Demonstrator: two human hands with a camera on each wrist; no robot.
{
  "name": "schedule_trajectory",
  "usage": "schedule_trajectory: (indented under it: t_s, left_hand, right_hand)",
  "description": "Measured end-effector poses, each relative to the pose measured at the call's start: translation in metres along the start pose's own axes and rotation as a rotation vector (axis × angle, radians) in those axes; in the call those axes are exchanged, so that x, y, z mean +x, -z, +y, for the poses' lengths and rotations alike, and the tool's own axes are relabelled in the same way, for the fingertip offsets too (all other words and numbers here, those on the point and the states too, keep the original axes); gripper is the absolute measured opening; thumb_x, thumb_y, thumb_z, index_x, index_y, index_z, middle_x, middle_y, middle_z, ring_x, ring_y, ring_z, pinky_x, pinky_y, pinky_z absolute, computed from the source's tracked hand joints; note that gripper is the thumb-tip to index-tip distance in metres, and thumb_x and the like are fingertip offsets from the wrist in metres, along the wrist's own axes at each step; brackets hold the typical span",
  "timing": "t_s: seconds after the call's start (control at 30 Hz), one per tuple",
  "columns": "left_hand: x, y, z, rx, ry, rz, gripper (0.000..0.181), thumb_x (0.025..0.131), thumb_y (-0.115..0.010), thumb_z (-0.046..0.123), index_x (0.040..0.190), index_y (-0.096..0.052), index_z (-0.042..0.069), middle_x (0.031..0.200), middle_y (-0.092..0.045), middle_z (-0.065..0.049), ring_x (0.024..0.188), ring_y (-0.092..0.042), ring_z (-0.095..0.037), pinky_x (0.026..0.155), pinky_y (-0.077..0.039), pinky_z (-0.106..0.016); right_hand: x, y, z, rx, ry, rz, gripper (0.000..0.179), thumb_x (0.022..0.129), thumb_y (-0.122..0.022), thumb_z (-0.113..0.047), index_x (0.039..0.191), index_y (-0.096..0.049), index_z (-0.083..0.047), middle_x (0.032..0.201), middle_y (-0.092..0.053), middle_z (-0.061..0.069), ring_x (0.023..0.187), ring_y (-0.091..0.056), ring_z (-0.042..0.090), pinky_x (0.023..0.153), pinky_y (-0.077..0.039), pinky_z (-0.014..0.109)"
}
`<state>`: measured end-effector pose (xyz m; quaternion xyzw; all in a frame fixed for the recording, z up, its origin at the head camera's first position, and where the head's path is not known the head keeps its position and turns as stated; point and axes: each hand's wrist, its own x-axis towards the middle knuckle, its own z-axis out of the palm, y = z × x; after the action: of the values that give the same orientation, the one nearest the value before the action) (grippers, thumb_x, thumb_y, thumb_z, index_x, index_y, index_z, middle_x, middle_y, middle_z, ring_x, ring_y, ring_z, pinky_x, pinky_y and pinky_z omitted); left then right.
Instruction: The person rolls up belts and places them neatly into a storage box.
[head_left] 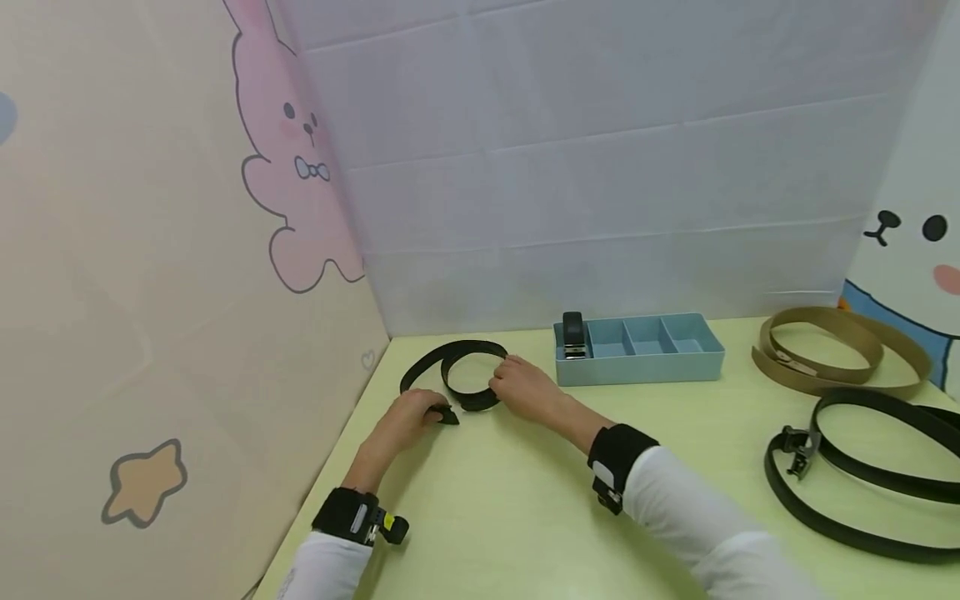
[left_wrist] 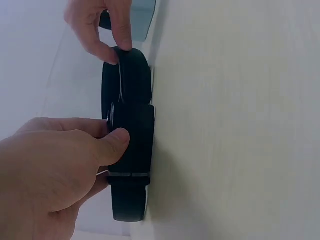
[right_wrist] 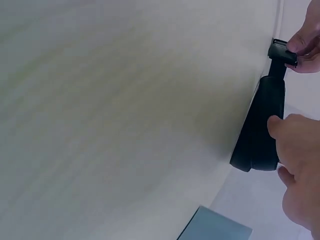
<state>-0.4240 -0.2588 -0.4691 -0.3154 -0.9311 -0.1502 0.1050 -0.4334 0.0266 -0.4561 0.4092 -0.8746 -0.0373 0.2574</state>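
Note:
A black belt point(head_left: 424, 367), partly looped into a ring, stands on its edge on the table between both hands. My left hand point(head_left: 405, 419) pinches it near the buckle end, thumb on the outer face in the left wrist view. The buckle point(right_wrist: 282, 52) shows by the left fingers in the right wrist view. At the ring's right side, my right hand point(head_left: 527, 390) grips the looped strap point(right_wrist: 262, 120) between thumb and fingers. Part of the strap is hidden behind the hands.
Behind the right hand is a blue divided box point(head_left: 637, 371), with a coiled black belt point(head_left: 573, 329) in its leftmost compartment. On the right lie a loosely coiled tan belt point(head_left: 817, 321) and another black belt point(head_left: 862, 533) with a metal buckle. Walls border the table's left and back.

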Motion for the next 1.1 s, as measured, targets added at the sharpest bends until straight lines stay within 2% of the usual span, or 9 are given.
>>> schedule_trajectory:
  t_s: [0.07, 0.2, 0.47, 0.6, 0.73, 0.83, 0.93, 1.1]
  left_hand:
    - [-0.001, -0.001, 0.012, 0.018, -0.027, -0.026, 0.015, 0.098, -0.083, -0.001, 0.110, -0.084, 0.008, 0.109, -0.086, -0.006, 0.106, -0.081, -0.028, 0.097, -0.065, -0.047]
    - [-0.005, -0.004, 0.037, 0.041, -0.119, -0.054, 0.018, 0.098, -0.084, 0.001, 0.114, -0.084, 0.010, 0.109, -0.085, -0.003, 0.105, -0.081, -0.023, 0.096, -0.065, -0.041]
    - [-0.016, -0.012, 0.090, 0.029, -0.308, -0.074, 0.021, 0.097, -0.084, 0.001, 0.117, -0.084, 0.008, 0.109, -0.084, -0.003, 0.103, -0.080, -0.018, 0.093, -0.066, -0.031]
    - [-0.021, -0.016, 0.115, -0.005, -0.345, -0.105, 0.023, 0.097, -0.085, 0.001, 0.118, -0.084, 0.010, 0.109, -0.084, 0.000, 0.104, -0.079, -0.014, 0.092, -0.064, -0.023]
    - [-0.026, -0.015, 0.137, -0.008, -0.380, -0.149, 0.025, 0.097, -0.086, 0.002, 0.119, -0.084, 0.014, 0.112, -0.084, 0.003, 0.108, -0.078, -0.010, 0.094, -0.062, -0.018]
    - [-0.028, -0.014, 0.144, 0.018, -0.422, -0.152, 0.026, 0.095, -0.087, 0.001, 0.118, -0.085, 0.015, 0.113, -0.084, 0.004, 0.109, -0.079, -0.009, 0.093, -0.061, -0.016]
    - [-0.027, -0.013, 0.144, 0.062, -0.447, -0.124, 0.026, 0.093, -0.088, 0.000, 0.113, -0.084, 0.015, 0.112, -0.082, 0.004, 0.108, -0.078, -0.008, 0.091, -0.062, -0.017]
    - [-0.020, -0.013, 0.137, 0.130, -0.420, -0.101, 0.022, 0.095, -0.086, -0.001, 0.111, -0.083, 0.015, 0.112, -0.080, 0.004, 0.106, -0.076, -0.009, 0.089, -0.061, -0.017]
  right_hand:
    - [-0.012, 0.004, 0.002, 0.010, 0.030, -0.023, 0.010, 0.105, -0.078, -0.006, 0.101, -0.086, -0.011, 0.098, -0.083, 0.003, 0.096, -0.077, 0.022, 0.100, -0.062, 0.035]
    - [-0.045, 0.019, 0.005, 0.051, 0.077, -0.069, 0.007, 0.103, -0.081, -0.008, 0.098, -0.085, -0.012, 0.096, -0.082, 0.002, 0.092, -0.076, 0.021, 0.090, -0.064, 0.034]
    - [-0.119, 0.064, 0.006, 0.123, 0.134, -0.063, 0.007, 0.095, -0.091, -0.012, 0.096, -0.085, -0.016, 0.093, -0.080, -0.003, 0.090, -0.074, 0.017, 0.089, -0.063, 0.033]
    - [-0.157, 0.086, 0.008, 0.159, 0.166, -0.024, 0.013, 0.091, -0.095, -0.013, 0.095, -0.084, -0.019, 0.091, -0.078, -0.006, 0.087, -0.072, 0.014, 0.085, -0.062, 0.030]
    - [-0.195, 0.106, 0.012, 0.231, 0.157, -0.006, 0.016, 0.091, -0.093, -0.010, 0.094, -0.083, -0.022, 0.089, -0.075, -0.010, 0.083, -0.067, 0.009, 0.079, -0.059, 0.028]
    - [-0.222, 0.120, 0.015, 0.322, 0.135, -0.020, 0.019, 0.093, -0.090, -0.007, 0.094, -0.081, -0.025, 0.087, -0.071, -0.014, 0.081, -0.061, 0.002, 0.075, -0.055, 0.025]
    - [-0.247, 0.134, 0.016, 0.411, 0.127, -0.044, 0.023, 0.094, -0.089, -0.007, 0.094, -0.078, -0.028, 0.087, -0.066, -0.018, 0.080, -0.054, -0.006, 0.071, -0.049, 0.020]
    - [-0.273, 0.155, 0.013, 0.538, 0.130, -0.107, 0.025, 0.097, -0.087, -0.010, 0.095, -0.075, -0.031, 0.089, -0.063, -0.021, 0.083, -0.048, -0.013, 0.069, -0.040, 0.011]
